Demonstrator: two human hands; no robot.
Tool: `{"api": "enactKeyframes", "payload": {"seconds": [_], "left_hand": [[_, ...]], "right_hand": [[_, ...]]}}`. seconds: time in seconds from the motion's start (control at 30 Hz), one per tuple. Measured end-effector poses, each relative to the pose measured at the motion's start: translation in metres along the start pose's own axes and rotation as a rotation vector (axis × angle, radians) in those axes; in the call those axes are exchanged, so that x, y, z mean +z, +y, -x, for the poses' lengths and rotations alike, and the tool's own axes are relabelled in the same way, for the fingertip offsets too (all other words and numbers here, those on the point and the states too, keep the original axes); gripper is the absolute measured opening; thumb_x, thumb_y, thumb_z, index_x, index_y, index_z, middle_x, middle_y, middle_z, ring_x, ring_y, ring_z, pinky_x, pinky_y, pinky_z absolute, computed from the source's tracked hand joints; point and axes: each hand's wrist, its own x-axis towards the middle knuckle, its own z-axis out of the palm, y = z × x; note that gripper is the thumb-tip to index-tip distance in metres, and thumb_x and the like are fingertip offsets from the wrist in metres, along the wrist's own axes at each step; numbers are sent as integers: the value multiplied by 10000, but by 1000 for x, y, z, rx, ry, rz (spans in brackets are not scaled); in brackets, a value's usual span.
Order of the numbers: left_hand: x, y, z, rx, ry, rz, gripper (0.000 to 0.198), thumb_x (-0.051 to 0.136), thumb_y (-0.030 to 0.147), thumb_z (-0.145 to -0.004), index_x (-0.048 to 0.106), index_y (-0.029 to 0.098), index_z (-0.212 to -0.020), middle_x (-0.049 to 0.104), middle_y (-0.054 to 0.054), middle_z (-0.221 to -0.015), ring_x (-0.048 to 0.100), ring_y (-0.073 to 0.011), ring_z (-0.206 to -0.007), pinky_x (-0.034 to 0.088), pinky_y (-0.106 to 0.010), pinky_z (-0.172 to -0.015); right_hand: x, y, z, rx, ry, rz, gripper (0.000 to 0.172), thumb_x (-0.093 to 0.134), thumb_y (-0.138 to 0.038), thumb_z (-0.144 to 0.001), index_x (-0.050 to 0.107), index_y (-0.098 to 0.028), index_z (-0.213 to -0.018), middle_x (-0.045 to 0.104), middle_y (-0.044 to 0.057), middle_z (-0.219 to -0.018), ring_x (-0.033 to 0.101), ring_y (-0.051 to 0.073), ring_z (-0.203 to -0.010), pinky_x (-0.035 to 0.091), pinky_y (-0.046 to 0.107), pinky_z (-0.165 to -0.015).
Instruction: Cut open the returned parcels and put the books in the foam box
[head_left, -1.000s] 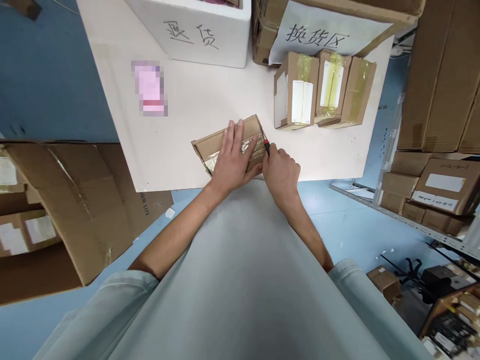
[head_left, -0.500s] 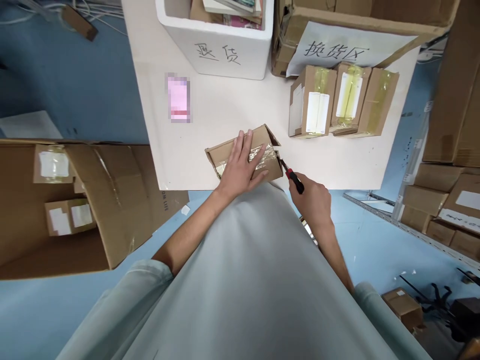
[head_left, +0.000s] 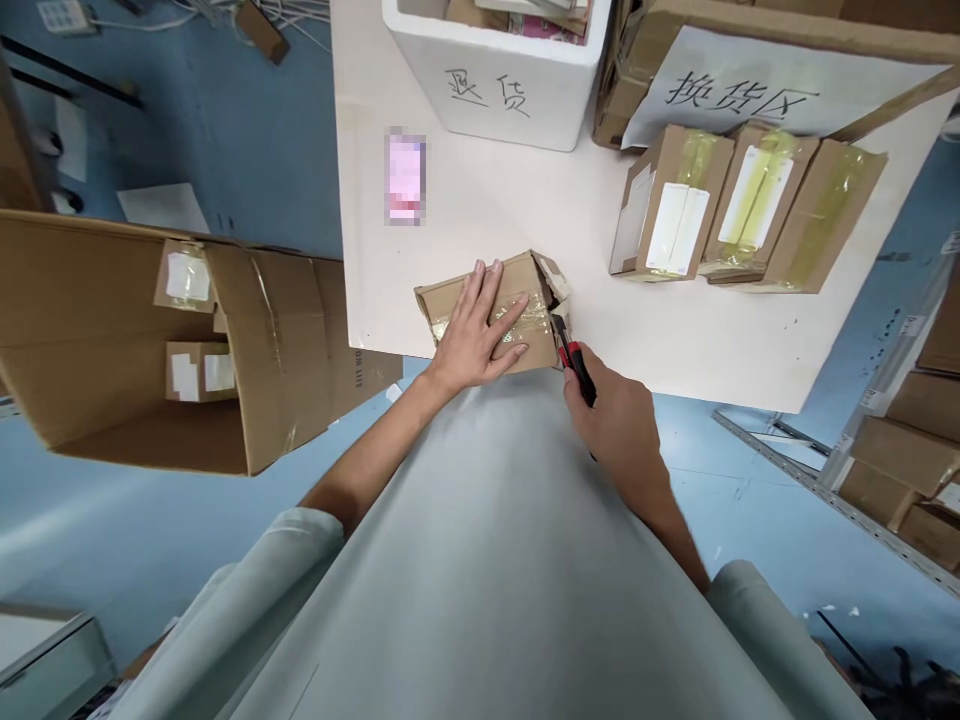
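A small taped cardboard box lies at the table's near edge, close against my body. My left hand rests flat on its top, fingers spread over the clear tape. In my right hand is a red and black utility knife, gripped by its handle. Its blade tip is at the box's right end, where the flaps stand partly apart and show a dark gap. What is inside the box cannot be made out.
On the white table stand a white foam bin holding books, a large labelled carton and three taped boxes. A blurred pink item lies left. An open carton with small boxes sits left, below the table.
The flaps at the box's right end have parted wider, and the knife has come up to that end at a steeper angle. My left hand stays put; the view has turned.
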Motion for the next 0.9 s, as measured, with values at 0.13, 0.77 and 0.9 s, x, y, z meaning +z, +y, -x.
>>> {"api": "enactKeyframes", "payload": {"seconds": [0.13,0.77,0.9], "left_hand": [[4,6,-6,5,-13,-17,817,532,813,-1036,524,353,-1711,217,-114,-1917,94,-483,-1780,158,-808,-1367],[-15,-35,58,-2,107,-84,832,533,823,-1023,543,338,-1698,310,-159,-1880,135,-492,-1773,177,-808,-1363],[-26,-44,93,-89,158,-118,812,466,826,-1050,551,331,-1687,342,-170,-1865,214,-469,-1763,234,-777,-1363]], "right_hand": [[4,-13,-8,80,-80,177,441,458,-284,-1148,639,-129,-1519,834,158,-1009,788,307,-865,512,354,-755],[53,135,-69,332,190,175,466,444,-284,-1119,656,-138,-1508,784,191,-1177,727,289,-924,491,354,-787],[96,187,-105,407,112,219,611,464,-272,-1125,476,-90,-1708,693,267,-1364,739,297,-1017,525,381,-832]]}}
